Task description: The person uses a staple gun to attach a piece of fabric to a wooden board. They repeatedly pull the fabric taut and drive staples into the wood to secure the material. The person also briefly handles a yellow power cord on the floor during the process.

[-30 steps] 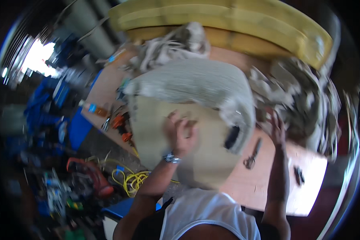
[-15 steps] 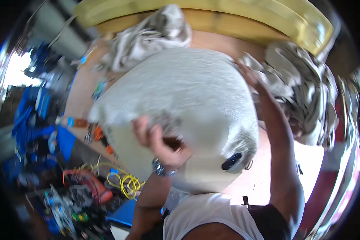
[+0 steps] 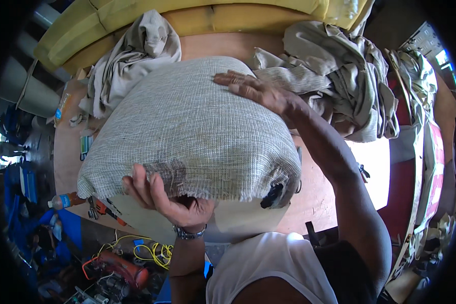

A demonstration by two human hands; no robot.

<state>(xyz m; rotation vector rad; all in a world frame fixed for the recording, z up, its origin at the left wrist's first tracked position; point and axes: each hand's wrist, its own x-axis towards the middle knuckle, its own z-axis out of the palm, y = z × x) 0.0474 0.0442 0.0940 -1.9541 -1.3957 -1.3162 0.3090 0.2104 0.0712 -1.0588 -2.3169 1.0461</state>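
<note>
A large padded seat or cushion form sits before me, covered with grey-white woven fabric (image 3: 197,116) that has a frayed front edge. Beneath that edge shows a smooth beige side (image 3: 243,220). My left hand (image 3: 169,200) is at the frayed edge, palm turned up and fingers apart; its thumb is partly hidden. Flat across the far right part of the cover lies my right hand (image 3: 253,91), fingers stretched out. At the front right corner the fabric is bunched round a black patch (image 3: 273,196).
Crumpled beige cloth lies behind at left (image 3: 137,61) and right (image 3: 339,81), before yellow foam (image 3: 197,23). On the wooden table (image 3: 319,192) are a bottle (image 3: 66,200), an orange tool (image 3: 109,212) and pliers (image 3: 364,173). Below left are a yellow cable (image 3: 159,255) and a red tank (image 3: 124,268).
My right hand has moved from the cover's right side onto its top. My left hand stays at the front edge. The whole view has shifted, and the picture is sharper.
</note>
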